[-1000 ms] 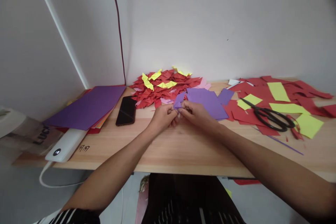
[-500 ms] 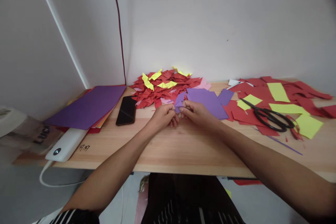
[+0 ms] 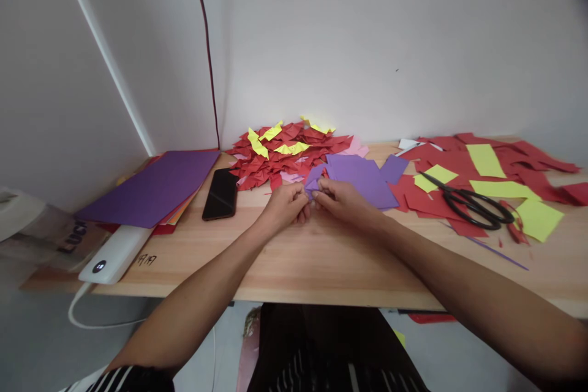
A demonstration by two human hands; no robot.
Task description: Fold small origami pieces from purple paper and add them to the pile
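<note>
Between my two hands is a small folded piece of purple paper (image 3: 314,176), its upper part showing above the fingertips. My left hand (image 3: 289,202) pinches it from the left, fingers curled. From the right, my right hand (image 3: 340,196) grips it with thumb and forefinger. The lower folds are hidden by the fingers. Right behind my hands lies a heap of folded red paper pieces (image 3: 261,174), with a few yellow folded ones (image 3: 292,148) on top. A stack of purple paper squares (image 3: 361,174) lies just beyond my right hand.
Black-handled scissors (image 3: 478,208) rest among red and yellow paper (image 3: 487,161) on the right. Left of my hands are a black phone (image 3: 220,194), large purple sheets (image 3: 156,187) and a white power bank (image 3: 114,254) with a cable. A wall stands behind the wooden table (image 3: 294,275).
Both hands stay in nearly the same place, still pinching the purple paper. The paper between the fingertips has shifted and tilted slightly.
</note>
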